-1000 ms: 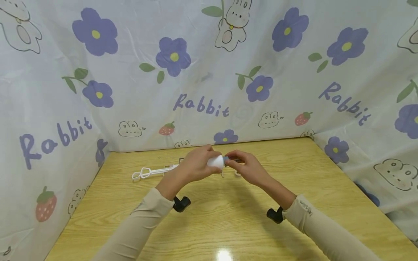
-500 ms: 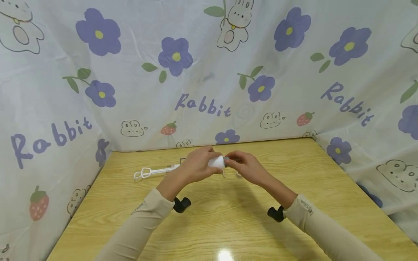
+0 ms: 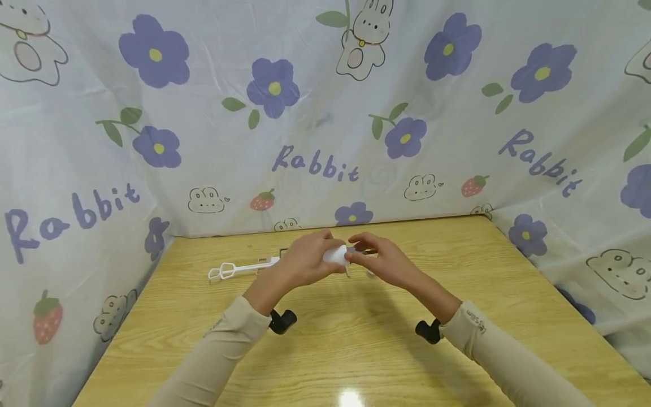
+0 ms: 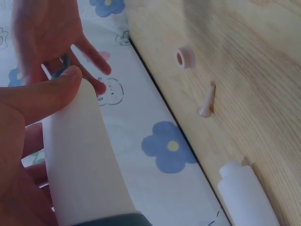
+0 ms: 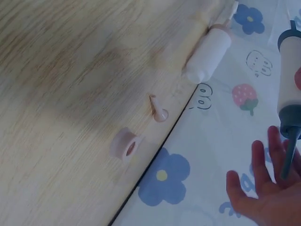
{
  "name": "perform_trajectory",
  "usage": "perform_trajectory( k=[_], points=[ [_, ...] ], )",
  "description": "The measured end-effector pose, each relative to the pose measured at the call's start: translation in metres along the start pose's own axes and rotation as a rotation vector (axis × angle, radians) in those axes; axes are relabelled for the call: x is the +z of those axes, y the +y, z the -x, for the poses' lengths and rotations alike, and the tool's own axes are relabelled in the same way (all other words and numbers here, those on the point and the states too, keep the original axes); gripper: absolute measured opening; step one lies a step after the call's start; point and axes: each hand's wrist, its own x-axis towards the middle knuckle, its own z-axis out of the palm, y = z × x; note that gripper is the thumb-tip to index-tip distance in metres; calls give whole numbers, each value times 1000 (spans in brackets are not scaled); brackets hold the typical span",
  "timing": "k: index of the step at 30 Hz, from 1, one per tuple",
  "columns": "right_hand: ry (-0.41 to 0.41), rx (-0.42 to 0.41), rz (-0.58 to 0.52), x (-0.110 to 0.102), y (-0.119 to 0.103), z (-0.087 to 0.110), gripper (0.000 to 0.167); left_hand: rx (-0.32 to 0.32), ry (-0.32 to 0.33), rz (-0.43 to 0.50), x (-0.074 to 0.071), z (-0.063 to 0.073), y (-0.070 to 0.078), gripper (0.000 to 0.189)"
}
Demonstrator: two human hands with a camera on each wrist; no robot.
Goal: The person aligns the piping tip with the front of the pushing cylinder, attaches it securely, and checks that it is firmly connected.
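My left hand [image 3: 305,257] grips a white squeeze bottle [image 4: 84,155] around its body, held tilted above the table. In the right wrist view, the bottle has a dark teal collar [image 5: 290,117] with a thin nozzle [image 5: 288,160] pointing toward my right palm. A matching teal band sits at its other end. Beside the collar, my right hand [image 3: 389,263] has its fingers spread in both wrist views, and none plainly wraps the collar. In the head view its thumb is close to the bottle's end; whether it touches cannot be told.
On the table [image 3: 356,339] lie a pale pink ring [image 4: 187,57], a small pink nozzle [image 4: 207,101] and a second white bottle [image 4: 247,195]. A long white looped object [image 3: 239,269] lies left of my hands. Behind the table hangs a printed curtain [image 3: 315,113].
The right fingers have shifted at the collar and look more parted than half a second ago. My left hand keeps its hold on the bottle in nearly the same place.
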Motion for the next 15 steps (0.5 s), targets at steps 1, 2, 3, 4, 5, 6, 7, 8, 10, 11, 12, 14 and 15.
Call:
perform_trajectory(
  k=[1, 2, 3, 4, 5, 6, 7, 8, 10, 11, 12, 14, 15],
  points=[
    [-12, -3, -13, -1, -1, -1, 42, -5, 3, 6, -1, 0, 0, 52],
    [-18, -7, -15, -1, -1, -1, 42, -10, 5, 13, -2, 0, -1, 52],
    [-23, -10, -24, -2, -1, -2, 40, -13, 4, 20, -3, 0, -1, 52],
    [-25, -13, -30, -3, -1, -2, 37, -12, 3, 26, -3, 0, -1, 51],
    [-24, -17, -30, -4, 0, -2, 34, -8, 4, 32, -4, -1, -1, 51],
    [-23, -18, -28, -4, 0, -2, 31, -4, 3, 39, -4, -1, 0, 51],
    [-25, -21, -23, -5, 0, -2, 29, 3, 3, 44, -4, -1, 0, 50],
    [-25, -22, -21, -5, 1, -2, 28, 10, 3, 44, -5, -1, 0, 50],
    [-34, -16, -33, -5, 3, -2, 28, 18, 2, 48, -4, -1, 0, 49],
    [-42, -13, -38, -5, 4, -2, 30, 20, -1, 47, -4, -1, 0, 50],
    [-47, -11, -34, -4, 4, -3, 31, 19, -5, 50, -4, -1, -1, 50],
    [-56, -2, -32, -3, 4, -3, 34, 14, -10, 46, -3, -1, -3, 51],
    [-62, -2, -33, -2, 2, -4, 35, 11, -13, 45, -3, -1, -4, 51]
  ],
)
